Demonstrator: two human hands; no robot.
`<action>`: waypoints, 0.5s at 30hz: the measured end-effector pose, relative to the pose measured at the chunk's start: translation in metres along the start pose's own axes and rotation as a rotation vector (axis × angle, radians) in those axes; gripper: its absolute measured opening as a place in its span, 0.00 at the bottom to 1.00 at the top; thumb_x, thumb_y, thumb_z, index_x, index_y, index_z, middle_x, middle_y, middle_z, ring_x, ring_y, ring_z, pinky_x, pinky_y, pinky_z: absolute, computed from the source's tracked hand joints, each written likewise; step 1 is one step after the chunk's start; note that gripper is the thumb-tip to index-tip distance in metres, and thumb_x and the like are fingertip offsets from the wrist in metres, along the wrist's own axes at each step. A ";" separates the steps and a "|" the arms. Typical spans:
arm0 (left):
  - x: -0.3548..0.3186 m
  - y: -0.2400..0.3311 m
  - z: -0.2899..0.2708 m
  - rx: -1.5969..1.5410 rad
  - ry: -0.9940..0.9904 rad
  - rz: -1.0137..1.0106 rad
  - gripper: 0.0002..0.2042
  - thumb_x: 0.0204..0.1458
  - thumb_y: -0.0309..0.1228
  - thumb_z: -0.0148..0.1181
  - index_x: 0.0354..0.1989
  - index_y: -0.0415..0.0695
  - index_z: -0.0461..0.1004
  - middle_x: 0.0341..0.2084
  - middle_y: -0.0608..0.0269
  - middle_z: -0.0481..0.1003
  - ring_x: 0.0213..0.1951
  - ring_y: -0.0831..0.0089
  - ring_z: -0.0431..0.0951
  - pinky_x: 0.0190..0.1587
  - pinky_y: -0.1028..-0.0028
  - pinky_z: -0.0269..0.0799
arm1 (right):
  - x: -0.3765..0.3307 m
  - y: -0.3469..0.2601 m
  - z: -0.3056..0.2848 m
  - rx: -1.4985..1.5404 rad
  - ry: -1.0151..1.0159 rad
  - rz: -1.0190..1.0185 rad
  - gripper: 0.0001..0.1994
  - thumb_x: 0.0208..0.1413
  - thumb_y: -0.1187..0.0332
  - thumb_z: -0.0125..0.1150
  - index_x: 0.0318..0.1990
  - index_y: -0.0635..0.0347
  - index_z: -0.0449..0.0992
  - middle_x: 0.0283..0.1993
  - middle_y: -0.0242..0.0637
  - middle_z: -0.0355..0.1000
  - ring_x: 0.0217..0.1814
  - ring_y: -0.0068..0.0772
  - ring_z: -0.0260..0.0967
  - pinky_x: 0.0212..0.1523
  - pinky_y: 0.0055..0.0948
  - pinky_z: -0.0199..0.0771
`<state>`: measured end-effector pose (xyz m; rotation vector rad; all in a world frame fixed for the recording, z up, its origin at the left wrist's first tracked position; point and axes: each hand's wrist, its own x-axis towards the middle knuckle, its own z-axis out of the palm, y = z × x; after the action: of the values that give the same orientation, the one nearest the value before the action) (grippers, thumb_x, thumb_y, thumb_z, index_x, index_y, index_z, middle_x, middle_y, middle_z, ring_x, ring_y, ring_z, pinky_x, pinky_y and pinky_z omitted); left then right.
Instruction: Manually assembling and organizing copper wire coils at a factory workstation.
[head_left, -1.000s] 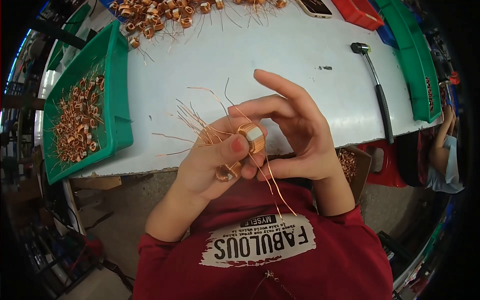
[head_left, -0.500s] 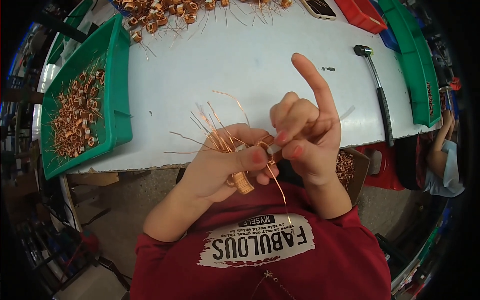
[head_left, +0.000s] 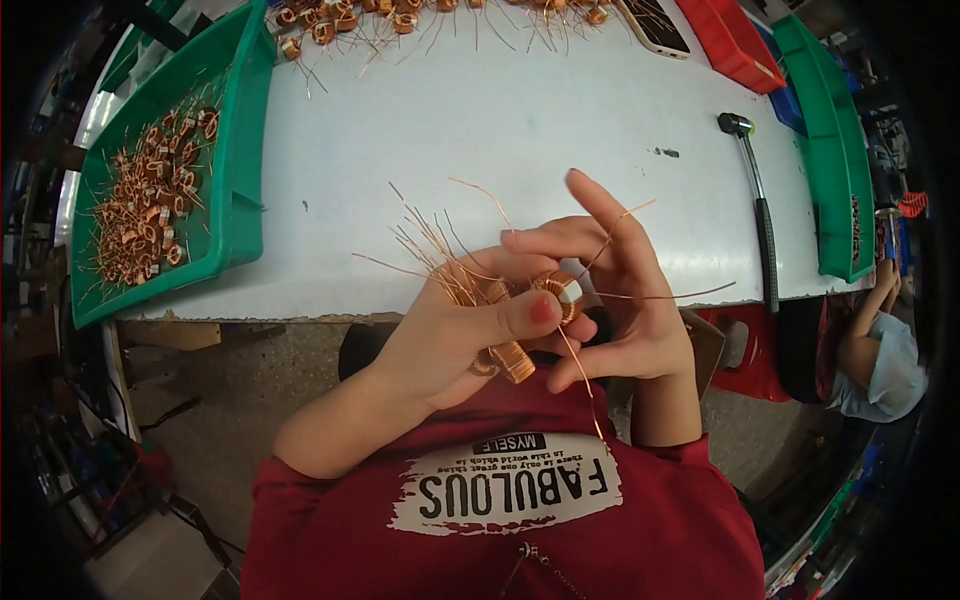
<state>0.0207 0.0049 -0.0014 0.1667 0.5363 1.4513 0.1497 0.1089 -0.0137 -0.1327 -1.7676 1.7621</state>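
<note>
My left hand [head_left: 450,320] is closed around several copper-wire coils. Its thumb presses one ring-shaped copper coil [head_left: 557,290] that has a white patch on its side. Another wound coil [head_left: 512,362] sticks out below that thumb, and a bunch of stiff wire leads [head_left: 425,240] fans out above the hand. From the ring coil, one lead hangs down in front of my shirt and others reach across my right palm. My right hand [head_left: 640,300] is beside the ring coil, thumb and fingers spread apart; whether a fingertip touches the coil I cannot tell.
At left stands a green bin [head_left: 240,150] of small coils [head_left: 150,205]. More wound coils [head_left: 400,20] lie along the table's far edge. A phone [head_left: 655,25], a red tray [head_left: 735,45], a hammer [head_left: 755,190] and a long green bin [head_left: 830,150] are at right. Another person [head_left: 880,360] sits beyond.
My right thumb and finger have parted from their pinch at the ring coil, and the raised index finger is lower. The coil now shows its white patch, with leads crossing my right hand.
</note>
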 end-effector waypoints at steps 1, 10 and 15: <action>0.001 0.000 0.000 0.000 -0.027 -0.010 0.15 0.42 0.26 0.65 0.39 0.39 0.70 0.31 0.54 0.74 0.30 0.63 0.78 0.29 0.76 0.76 | 0.002 -0.001 0.002 0.035 0.000 -0.004 0.54 0.21 0.76 0.74 0.63 0.66 0.47 0.43 0.44 0.72 0.43 0.30 0.68 0.46 0.25 0.68; 0.002 0.000 -0.003 0.055 -0.083 -0.009 0.13 0.43 0.20 0.63 0.39 0.38 0.71 0.29 0.55 0.74 0.33 0.65 0.77 0.34 0.77 0.75 | 0.011 -0.003 0.021 0.378 0.173 0.035 0.63 0.13 0.66 0.79 0.63 0.72 0.42 0.37 0.43 0.73 0.37 0.29 0.65 0.42 0.25 0.65; 0.001 -0.006 -0.012 0.029 -0.032 0.063 0.12 0.43 0.19 0.63 0.36 0.36 0.70 0.28 0.53 0.74 0.32 0.64 0.77 0.35 0.75 0.76 | 0.017 -0.003 0.019 0.371 0.214 -0.063 0.58 0.18 0.74 0.75 0.62 0.73 0.43 0.30 0.38 0.74 0.33 0.24 0.63 0.38 0.21 0.63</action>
<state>0.0208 0.0028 -0.0147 0.2310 0.5301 1.4999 0.1274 0.1004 -0.0033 -0.1032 -1.2598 1.9182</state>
